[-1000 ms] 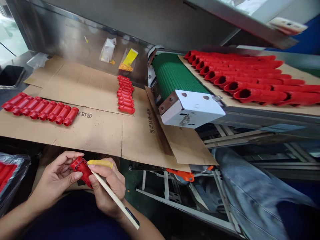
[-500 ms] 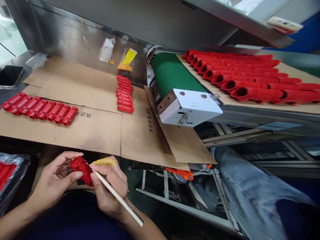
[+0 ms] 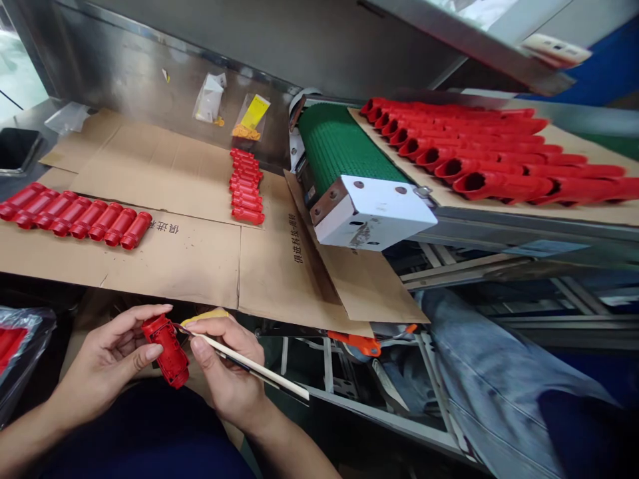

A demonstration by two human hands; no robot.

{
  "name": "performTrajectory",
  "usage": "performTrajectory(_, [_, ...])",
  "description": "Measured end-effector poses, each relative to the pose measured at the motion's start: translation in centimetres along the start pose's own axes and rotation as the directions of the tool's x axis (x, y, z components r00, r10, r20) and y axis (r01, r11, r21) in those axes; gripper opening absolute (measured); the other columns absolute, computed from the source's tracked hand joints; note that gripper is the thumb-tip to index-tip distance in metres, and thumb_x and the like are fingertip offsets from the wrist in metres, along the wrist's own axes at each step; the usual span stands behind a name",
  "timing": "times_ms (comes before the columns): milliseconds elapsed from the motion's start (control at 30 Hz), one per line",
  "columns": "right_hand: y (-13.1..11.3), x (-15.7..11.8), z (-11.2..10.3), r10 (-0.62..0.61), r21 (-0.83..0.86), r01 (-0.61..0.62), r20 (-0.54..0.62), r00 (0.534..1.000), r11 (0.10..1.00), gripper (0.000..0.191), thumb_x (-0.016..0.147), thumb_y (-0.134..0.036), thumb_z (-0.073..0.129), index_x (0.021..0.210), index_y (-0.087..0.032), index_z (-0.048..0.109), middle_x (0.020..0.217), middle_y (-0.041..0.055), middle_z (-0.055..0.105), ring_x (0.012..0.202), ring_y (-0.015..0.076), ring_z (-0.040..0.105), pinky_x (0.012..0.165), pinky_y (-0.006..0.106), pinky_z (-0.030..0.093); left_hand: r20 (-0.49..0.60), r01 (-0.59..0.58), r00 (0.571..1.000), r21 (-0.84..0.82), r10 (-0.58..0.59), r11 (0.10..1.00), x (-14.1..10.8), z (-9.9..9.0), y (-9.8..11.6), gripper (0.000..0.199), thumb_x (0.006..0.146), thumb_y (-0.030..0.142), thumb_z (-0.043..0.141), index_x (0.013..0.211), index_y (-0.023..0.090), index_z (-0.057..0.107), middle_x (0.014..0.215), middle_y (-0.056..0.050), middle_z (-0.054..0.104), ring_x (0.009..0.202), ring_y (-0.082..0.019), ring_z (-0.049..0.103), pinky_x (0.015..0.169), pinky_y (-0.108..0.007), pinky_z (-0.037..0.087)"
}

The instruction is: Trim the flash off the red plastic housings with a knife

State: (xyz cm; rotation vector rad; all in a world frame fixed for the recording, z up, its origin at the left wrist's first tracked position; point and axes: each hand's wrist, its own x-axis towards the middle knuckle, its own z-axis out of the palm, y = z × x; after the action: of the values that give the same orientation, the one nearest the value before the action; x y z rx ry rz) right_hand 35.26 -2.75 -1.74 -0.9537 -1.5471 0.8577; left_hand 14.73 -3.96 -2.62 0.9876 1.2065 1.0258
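My left hand [image 3: 102, 362] grips a short red plastic cylinder [image 3: 167, 352] at the lower left, below the front edge of the cardboard. My right hand [image 3: 232, 379] holds a thin pale tool [image 3: 249, 362] like a pen, its tip touching the top end of that cylinder. A yellow cot [image 3: 204, 318] covers the right forefinger. On the cardboard [image 3: 200, 259] lie a row of several similar red cylinders [image 3: 74, 216] at the left and a stack of smaller red parts [image 3: 244, 186] in the middle.
A green conveyor belt [image 3: 339, 146] with a white end block [image 3: 374, 213] stands right of centre. Long red tubes [image 3: 479, 150] lie on cardboard beyond it. Small plastic bags [image 3: 234, 110] rest against the steel wall. Another person's jeans-clad leg [image 3: 494, 379] is at the lower right. A bag of red parts [image 3: 14, 346] sits far left.
The tool has swung from steep to nearly level, its back end now pointing right. The red cylinder has turned more upright in my left hand.
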Motion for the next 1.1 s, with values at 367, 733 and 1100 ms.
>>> performTrajectory(367, [0.0,0.0,0.0,-0.018,-0.005,0.018,-0.009,1.000,1.000,0.015,0.099,-0.017,0.070,0.109,-0.023,0.078,0.100,0.0044,0.085,0.088,0.0177,0.079,0.082,0.030,0.064,0.048,-0.041,0.998,0.017,0.040,0.999,0.4,-0.7,-0.8,0.041,0.085,0.039,0.089,0.125,0.032,0.084,0.116,-0.009,0.086,0.104,-0.028,0.082,0.089,-0.031,0.067])
performTrajectory(733, [-0.4,0.0,-0.2,0.037,-0.075,-0.036,0.013,0.999,0.997,0.012,0.099,-0.018,0.069,0.104,-0.022,0.079,0.094,0.0051,0.084,0.083,0.0187,0.078,0.077,0.032,0.064,0.012,-0.055,0.998,0.052,0.054,0.997,0.3,-0.7,-1.0,0.042,0.082,0.041,0.091,0.123,0.030,0.085,0.115,-0.010,0.086,0.103,-0.031,0.082,0.088,-0.034,0.068])
performTrajectory(1100, [-0.5,-0.3,-0.4,-0.065,-0.034,0.065,0.012,0.998,0.997,0.017,0.098,-0.015,0.072,0.113,-0.023,0.077,0.103,0.0071,0.083,0.091,0.0201,0.077,0.082,0.032,0.064,-0.015,-0.086,0.996,0.062,0.087,0.994,0.6,-0.9,-0.8,0.043,0.083,0.040,0.090,0.124,0.030,0.083,0.112,-0.008,0.085,0.099,-0.028,0.082,0.086,-0.030,0.067])
